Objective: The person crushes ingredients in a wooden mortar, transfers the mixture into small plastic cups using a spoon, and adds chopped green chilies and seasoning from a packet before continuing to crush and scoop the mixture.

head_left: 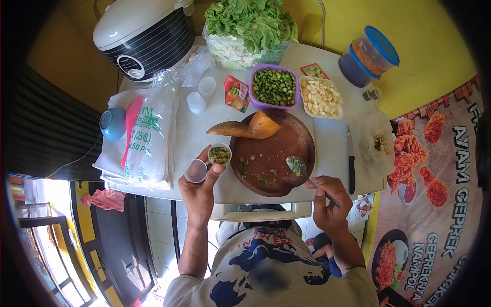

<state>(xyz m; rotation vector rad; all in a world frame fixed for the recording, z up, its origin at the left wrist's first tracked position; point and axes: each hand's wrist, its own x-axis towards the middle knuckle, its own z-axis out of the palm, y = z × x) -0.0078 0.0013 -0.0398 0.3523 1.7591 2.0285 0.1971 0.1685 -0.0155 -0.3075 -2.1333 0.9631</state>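
My left hand grips two small clear plastic cups. One sauce cup is filled with crushed green chili; the other cup looks unfilled. My right hand is closed around the handle of a metal spoon, whose bowl carries bits of green chili above the right side of a brown mortar. Scraps of green chili stick to the mortar's inside. A wooden pestle lies across its upper left rim.
Behind the mortar stand a purple tub of green chilies and a tray of peeled garlic. A knife lies on a cutting board at right. Stacked cups, a plastic pack and a rice cooker occupy the left.
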